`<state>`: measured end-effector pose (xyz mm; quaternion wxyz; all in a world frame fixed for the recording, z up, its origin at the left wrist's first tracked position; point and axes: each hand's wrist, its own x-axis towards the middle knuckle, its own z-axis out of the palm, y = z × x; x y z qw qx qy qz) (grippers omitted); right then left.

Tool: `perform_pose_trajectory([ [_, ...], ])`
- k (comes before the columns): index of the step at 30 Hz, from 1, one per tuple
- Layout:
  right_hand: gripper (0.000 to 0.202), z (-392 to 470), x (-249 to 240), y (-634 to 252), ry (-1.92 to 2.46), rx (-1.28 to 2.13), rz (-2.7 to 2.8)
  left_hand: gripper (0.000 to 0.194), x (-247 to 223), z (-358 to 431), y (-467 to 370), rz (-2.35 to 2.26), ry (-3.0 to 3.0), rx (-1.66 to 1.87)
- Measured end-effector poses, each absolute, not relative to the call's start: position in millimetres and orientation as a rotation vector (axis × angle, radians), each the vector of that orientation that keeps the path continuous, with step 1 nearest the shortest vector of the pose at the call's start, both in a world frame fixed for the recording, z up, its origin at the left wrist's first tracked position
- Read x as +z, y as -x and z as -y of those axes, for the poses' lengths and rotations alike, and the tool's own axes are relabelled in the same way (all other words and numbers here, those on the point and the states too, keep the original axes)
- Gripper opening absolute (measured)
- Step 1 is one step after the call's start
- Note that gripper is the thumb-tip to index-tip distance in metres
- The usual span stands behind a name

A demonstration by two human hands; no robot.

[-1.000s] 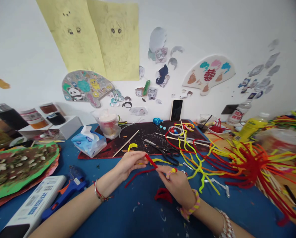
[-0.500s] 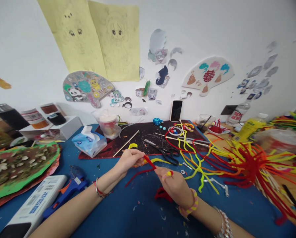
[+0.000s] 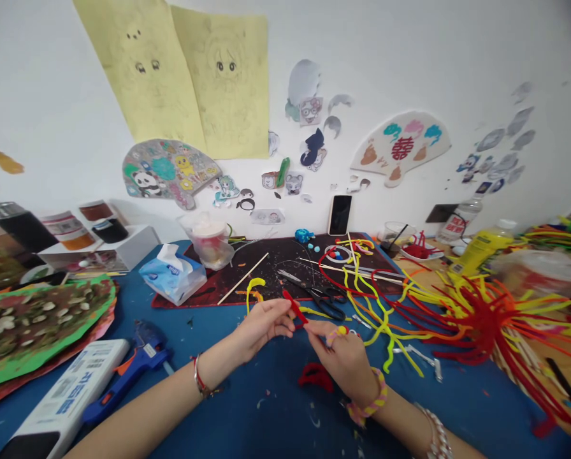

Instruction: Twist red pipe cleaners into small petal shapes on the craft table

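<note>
A red pipe cleaner point(image 3: 296, 308) stretches between my two hands above the blue table. My left hand point(image 3: 267, 325) pinches it near its upper end, thumb and forefinger together. The fingertips of my right hand point(image 3: 341, 356) close on its lower end. On a finger of that hand sits a yellow ring with a small red part. Beneath my right hand lies a bent red pipe cleaner piece point(image 3: 316, 377). Just beyond my left hand is a curled yellow pipe cleaner point(image 3: 255, 283). Black-handled scissors point(image 3: 327, 302) rest on the dark mat behind my hands.
A large bundle of red, yellow and orange pipe cleaners point(image 3: 493, 319) spreads at the right. To the left lie a blue glue gun point(image 3: 130, 373), a white power strip point(image 3: 72, 395) and a tissue pack point(image 3: 172, 274). A phone point(image 3: 339, 215) leans against the wall.
My left hand has shifted right, closer to my right hand. The loose red strand that hung to the left no longer shows; the held red piece looks shorter.
</note>
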<state>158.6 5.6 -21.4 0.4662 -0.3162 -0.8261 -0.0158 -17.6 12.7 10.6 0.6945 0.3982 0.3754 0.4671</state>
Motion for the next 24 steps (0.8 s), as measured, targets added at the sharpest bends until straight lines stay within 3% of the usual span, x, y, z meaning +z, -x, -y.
perform_pose_trajectory([
  [6, 0.015, -4.7, -20.6, -158.4, 0.739, 0.005, 2.088, 0.025, 6.3, -11.7, 14.5, -0.883, -0.959, 1.038],
  [13, 0.034, -7.0, -24.4, -163.7, 0.536, -0.012, 2.198, 0.021, 7.8, -11.2, 15.8, -0.914, -0.944, 0.94],
  [24, 0.026, -9.5, -22.7, -164.1, 0.489, 0.052, 2.205, 0.025, 13.0, -11.3, 16.5, -1.053, -1.27, 0.839],
])
